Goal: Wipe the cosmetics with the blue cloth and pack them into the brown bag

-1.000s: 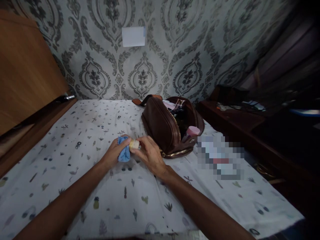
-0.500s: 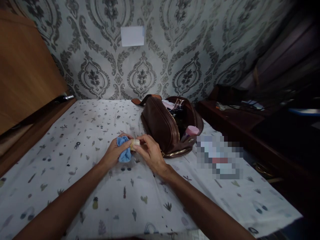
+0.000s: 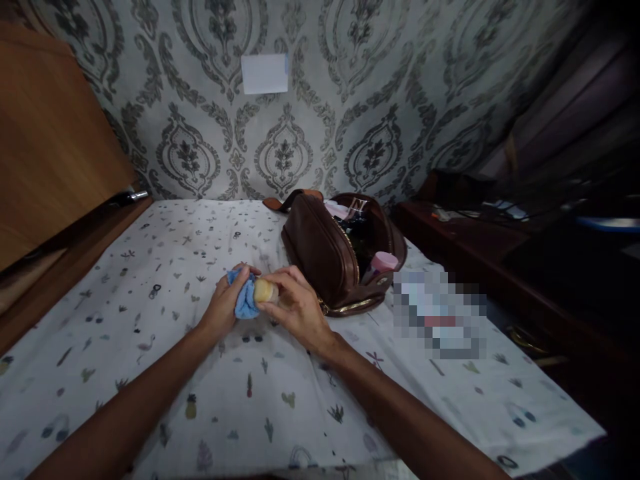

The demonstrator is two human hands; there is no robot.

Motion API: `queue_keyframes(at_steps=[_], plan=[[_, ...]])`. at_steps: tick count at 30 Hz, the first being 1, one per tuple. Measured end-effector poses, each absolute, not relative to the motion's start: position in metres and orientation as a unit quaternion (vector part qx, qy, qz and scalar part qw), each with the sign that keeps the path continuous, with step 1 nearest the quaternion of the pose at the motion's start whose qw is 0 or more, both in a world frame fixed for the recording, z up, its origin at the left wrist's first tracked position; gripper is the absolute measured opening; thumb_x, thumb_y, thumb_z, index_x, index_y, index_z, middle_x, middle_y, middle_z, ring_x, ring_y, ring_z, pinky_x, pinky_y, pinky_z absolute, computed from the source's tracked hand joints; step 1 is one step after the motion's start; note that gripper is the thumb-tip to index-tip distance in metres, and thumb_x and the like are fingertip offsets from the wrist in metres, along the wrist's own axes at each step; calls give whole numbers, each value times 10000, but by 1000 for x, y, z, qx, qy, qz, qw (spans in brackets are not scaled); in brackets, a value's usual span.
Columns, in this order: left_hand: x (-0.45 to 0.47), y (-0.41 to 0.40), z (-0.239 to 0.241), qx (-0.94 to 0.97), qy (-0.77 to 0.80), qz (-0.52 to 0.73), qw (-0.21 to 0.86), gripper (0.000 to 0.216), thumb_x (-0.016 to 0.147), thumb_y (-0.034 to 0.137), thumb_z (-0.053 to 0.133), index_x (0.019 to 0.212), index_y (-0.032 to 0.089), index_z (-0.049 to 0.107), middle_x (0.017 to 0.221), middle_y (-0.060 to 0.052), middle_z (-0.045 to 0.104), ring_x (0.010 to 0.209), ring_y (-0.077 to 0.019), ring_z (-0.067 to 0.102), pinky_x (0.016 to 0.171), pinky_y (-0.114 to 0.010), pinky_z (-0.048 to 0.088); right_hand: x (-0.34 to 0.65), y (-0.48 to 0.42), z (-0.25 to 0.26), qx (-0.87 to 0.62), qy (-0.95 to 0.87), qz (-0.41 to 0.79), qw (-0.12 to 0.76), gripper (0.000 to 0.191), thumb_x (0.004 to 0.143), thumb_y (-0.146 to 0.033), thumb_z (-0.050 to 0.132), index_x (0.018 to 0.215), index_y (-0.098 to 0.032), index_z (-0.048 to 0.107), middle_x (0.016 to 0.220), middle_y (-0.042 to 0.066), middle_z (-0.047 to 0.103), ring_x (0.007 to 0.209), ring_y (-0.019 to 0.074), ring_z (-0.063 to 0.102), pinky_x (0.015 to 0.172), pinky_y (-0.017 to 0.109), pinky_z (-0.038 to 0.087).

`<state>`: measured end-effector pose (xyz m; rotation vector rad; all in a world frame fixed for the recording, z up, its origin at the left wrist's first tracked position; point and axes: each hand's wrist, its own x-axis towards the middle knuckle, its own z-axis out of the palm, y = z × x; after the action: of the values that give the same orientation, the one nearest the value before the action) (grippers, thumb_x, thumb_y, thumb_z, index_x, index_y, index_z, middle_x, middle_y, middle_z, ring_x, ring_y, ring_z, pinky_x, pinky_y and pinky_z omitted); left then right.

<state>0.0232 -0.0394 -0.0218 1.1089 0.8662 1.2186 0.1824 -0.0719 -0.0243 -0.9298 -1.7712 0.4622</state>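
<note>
My left hand [image 3: 223,300] is closed on a crumpled light-blue cloth [image 3: 246,300]. Between the thumb and fingers of my right hand [image 3: 300,303] is a small rounded jar [image 3: 265,291], yellowish with a pale, whitish part. Cloth and jar are side by side, very close together; whether they touch I cannot tell. Just beyond my right hand stands a dark brown leather bag [image 3: 313,243], unzipped, with a pink-capped container [image 3: 384,262] and other items inside.
A white printed cloth [image 3: 200,400] covers the surface. Right of the bag lies a pixelated, blurred-out item [image 3: 440,313]. A wooden panel [image 3: 55,147] rises at left, and dark furniture [image 3: 475,233] stands at right. Patterned wallpaper [image 3: 285,147] is behind.
The jar has turned in my right fingers so more of its yellow side shows, and it has come away from my left fingers. The blue cloth has shifted slightly left and up.
</note>
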Motion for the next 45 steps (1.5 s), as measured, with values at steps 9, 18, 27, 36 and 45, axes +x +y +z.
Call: queue_keyframes(at_steps=[9,18,27,36,45], plan=[[22,-43,-17,398,349,424,735,535,650,655,774,873,197,611,701,4,633,540,-132,577,426,-225,454,182,-66,-30,-395,-727,208,522,345,799,-325,794,1125,-259,700,1011,44,725,994,235,605,899,410,496],[24,-44,-24,473,312,484,667,366,765,497,757,904,173,659,799,4,639,719,-118,598,666,-219,504,178,-77,-26,-383,-781,101,483,355,869,-214,675,1220,-233,630,1109,82,633,1034,254,560,909,426,498],[24,-42,-23,436,346,466,688,465,701,585,770,807,145,668,727,1,641,666,-117,587,609,-211,482,181,-73,-30,-377,-748,180,515,378,845,-263,730,1217,-239,670,984,46,621,907,210,613,800,349,527],[27,-45,-21,453,381,483,645,477,673,597,775,702,165,575,631,50,531,578,-90,490,547,-204,407,180,-75,-29,-388,-779,130,475,287,859,-212,672,1145,-216,654,948,53,603,926,227,578,831,367,506],[20,-42,-29,563,406,473,543,426,824,542,646,666,202,444,609,74,404,569,-96,406,565,-219,362,180,-76,-29,-390,-807,124,425,232,815,-156,706,1031,-197,632,931,39,554,859,206,543,728,314,473]])
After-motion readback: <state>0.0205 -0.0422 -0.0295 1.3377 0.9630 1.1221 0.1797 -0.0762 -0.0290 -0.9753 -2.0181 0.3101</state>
